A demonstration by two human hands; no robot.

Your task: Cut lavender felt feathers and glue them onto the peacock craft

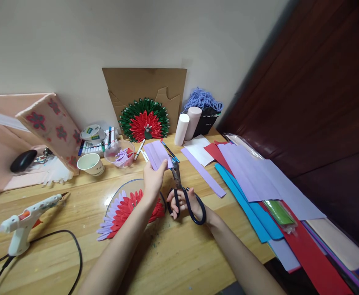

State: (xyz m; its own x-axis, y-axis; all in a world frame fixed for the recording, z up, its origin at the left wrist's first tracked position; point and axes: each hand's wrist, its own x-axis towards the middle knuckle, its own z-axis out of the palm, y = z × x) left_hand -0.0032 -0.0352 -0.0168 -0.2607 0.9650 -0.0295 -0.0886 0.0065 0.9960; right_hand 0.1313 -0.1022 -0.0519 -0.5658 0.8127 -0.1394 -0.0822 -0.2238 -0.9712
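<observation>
My left hand pinches a folded piece of lilac paper above the table. In my right hand are large scissors with black handles, my fingers through the loops. The blades point away from me and lie at the paper's right edge; whether they are cutting it I cannot tell. Below my left forearm lies a round disc with a fan of red petals and an outer row of lilac petals, partly hidden by the arm. A lilac paper strip rests to the right of the scissors.
At left lies a glue gun with its cord. A paper cup and a clear bowl of paper scraps stand behind. A red-and-green peacock piece leans on cardboard. Coloured paper sheets cover the right side.
</observation>
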